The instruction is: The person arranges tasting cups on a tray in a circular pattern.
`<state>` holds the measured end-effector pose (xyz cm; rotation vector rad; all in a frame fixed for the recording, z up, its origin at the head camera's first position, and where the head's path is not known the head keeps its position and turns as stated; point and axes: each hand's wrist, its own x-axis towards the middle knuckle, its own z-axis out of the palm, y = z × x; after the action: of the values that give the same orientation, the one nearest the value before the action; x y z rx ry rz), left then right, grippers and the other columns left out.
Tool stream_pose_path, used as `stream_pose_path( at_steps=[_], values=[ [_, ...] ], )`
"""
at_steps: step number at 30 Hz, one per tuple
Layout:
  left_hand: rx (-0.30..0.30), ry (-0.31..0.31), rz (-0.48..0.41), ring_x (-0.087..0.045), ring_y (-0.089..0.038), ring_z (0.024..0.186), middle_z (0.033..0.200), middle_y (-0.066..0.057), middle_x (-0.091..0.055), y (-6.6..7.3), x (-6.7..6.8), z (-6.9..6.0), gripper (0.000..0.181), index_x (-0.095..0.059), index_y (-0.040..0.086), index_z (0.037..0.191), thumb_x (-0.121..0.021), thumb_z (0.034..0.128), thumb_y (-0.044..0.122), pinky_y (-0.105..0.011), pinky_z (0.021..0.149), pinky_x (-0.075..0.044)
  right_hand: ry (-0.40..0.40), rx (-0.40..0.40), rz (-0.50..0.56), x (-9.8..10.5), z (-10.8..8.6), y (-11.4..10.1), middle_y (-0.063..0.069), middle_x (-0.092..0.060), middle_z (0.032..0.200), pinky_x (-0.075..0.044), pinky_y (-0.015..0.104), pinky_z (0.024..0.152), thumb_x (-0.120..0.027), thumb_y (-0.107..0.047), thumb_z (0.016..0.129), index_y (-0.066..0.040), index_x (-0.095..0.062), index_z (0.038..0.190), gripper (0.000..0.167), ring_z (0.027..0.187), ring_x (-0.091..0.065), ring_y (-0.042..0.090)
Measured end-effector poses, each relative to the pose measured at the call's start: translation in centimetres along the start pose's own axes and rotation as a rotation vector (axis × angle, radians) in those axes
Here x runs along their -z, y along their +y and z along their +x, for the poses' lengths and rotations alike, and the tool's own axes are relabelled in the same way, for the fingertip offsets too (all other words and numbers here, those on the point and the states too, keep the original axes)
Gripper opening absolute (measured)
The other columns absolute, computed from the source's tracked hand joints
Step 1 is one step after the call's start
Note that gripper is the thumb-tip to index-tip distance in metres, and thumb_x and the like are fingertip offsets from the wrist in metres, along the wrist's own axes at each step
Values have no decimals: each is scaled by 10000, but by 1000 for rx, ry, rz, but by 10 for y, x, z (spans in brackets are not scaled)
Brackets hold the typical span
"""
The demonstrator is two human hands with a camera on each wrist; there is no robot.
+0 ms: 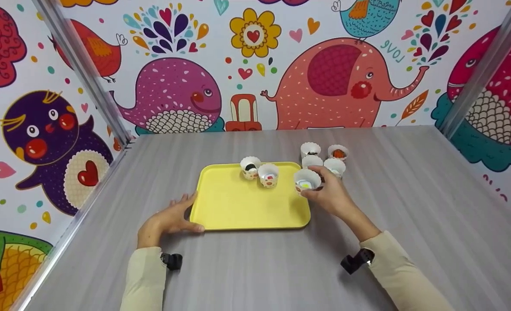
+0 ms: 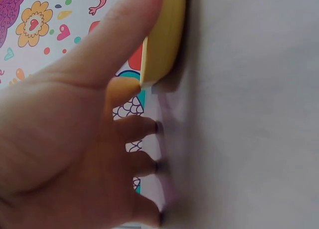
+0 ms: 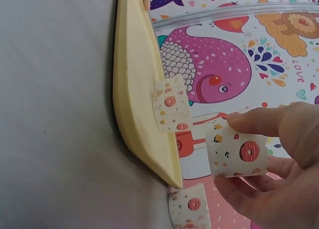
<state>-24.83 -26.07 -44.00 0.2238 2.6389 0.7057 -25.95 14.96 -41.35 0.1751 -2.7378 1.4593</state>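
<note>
My right hand (image 1: 333,196) pinches a white paper baking cup (image 1: 306,180) between thumb and fingers, raised over the right side of a yellow tray (image 1: 238,207). Something yellow shows inside this cup; in the right wrist view its side has a doughnut print (image 3: 249,151). Two more cups stand on the tray near its back edge: one cup (image 1: 250,166) with something dark inside, another cup (image 1: 268,176) with something red. At the tray's front left corner, my left hand (image 1: 169,218) holds the edge between thumb and index finger, its other fingers spread on the table.
Several more paper cups stand on the grey table (image 1: 247,268) behind the tray's right corner. Among them, a back cup (image 1: 337,152) contains something orange, and another cup (image 1: 310,149) something dark. A wall with animal drawings (image 1: 255,65) rises behind the table.
</note>
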Motion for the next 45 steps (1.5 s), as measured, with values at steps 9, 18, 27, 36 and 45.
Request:
stream_pose_path(
  at_steps=[9, 18, 27, 36, 45],
  values=[
    [4, 5, 14, -1, -599, 1477, 1647, -304, -46, 0, 0, 1, 1194, -99, 98, 1618, -835, 764, 491, -767, 1148, -64, -16, -6, -31, -13, 4, -9, 224, -513, 1454, -518, 466, 994, -797, -63, 823, -42, -449, 1480, 744, 1182, -567, 309],
    [39, 8, 13, 0, -556, 1500, 1664, -263, -46, 3, -1, 2, 1209, -97, 134, 1623, -840, 747, 512, -703, 1196, -73, -28, 42, -60, -27, 9, -12, 221, -522, 1470, -505, 467, 995, -815, -77, 809, -42, -490, 1432, 704, 1183, -592, 326],
    [32, 3, 7, 11, -578, 1488, 1655, -286, -48, 2, -1, 0, 1208, -96, 118, 1621, -848, 750, 483, -712, 1189, -72, -36, 31, -16, -43, 14, -15, 222, -532, 1439, -459, 506, 1077, -821, -56, 800, -31, -522, 1403, 674, 1313, -522, 361],
    [33, 7, 0, 5, -575, 1489, 1657, -278, -44, 1, -3, -1, 1199, -102, 114, 1620, -848, 753, 476, -710, 1190, -72, -3, 50, 50, -64, 14, -9, 243, -579, 1316, -484, 476, 1013, -830, -11, 751, 26, -569, 1326, 633, 1178, -571, 341],
    [17, 15, 30, -13, -598, 1478, 1650, -294, -63, 2, 0, 0, 1192, -112, 109, 1619, -838, 756, 497, -787, 1131, -79, 37, 69, 127, -77, 15, -9, 244, -614, 1209, -501, 473, 1000, -832, 24, 731, 38, -593, 1292, 610, 1129, -601, 346]
  ],
)
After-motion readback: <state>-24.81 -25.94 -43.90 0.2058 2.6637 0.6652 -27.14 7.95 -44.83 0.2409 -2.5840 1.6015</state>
